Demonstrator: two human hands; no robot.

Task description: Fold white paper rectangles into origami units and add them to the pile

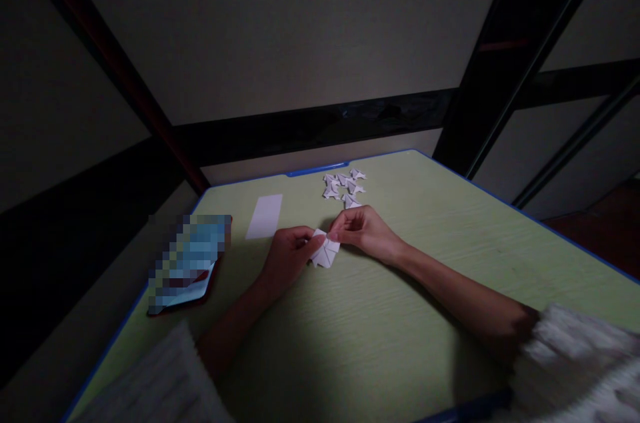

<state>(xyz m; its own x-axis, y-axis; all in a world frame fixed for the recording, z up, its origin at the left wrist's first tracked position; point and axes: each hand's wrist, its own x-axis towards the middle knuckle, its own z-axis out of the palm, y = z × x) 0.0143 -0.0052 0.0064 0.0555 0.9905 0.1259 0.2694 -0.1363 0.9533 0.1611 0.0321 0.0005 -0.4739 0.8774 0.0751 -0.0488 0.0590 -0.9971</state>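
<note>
A small white folded paper piece [325, 251] is pinched between both hands just above a pale green table [400, 316]. My left hand [289, 255] grips its left edge with closed fingers. My right hand [361, 229] pinches its upper right corner. Several finished white folded paper figures [345, 186] lie in a cluster just beyond my right hand, near the table's far edge. A flat white paper strip [265, 216] rests on the table to the left of my left hand.
A blurred, blue and red flat object [187, 263] lies at the table's left edge. The table has a blue rim [317, 169]. Dark beams [520, 43] and a pale wall stand behind it.
</note>
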